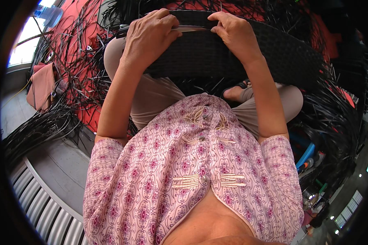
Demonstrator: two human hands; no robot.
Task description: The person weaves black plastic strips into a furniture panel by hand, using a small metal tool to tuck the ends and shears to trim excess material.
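Pale thin strip seen between left hand and right hand

The strip's end is pinched between the right thumb and forefinger. The left fingers are curled at its other end; whether it is gripped cannot be told, as the contact is hidden. A black woven panel is seen just below and between both hands, extended past the right. Farther below, crossed legs are seen. Left of the left hand, a red surface is strewn with black strands; beyond them, a pinkish-brown cloth is draped.
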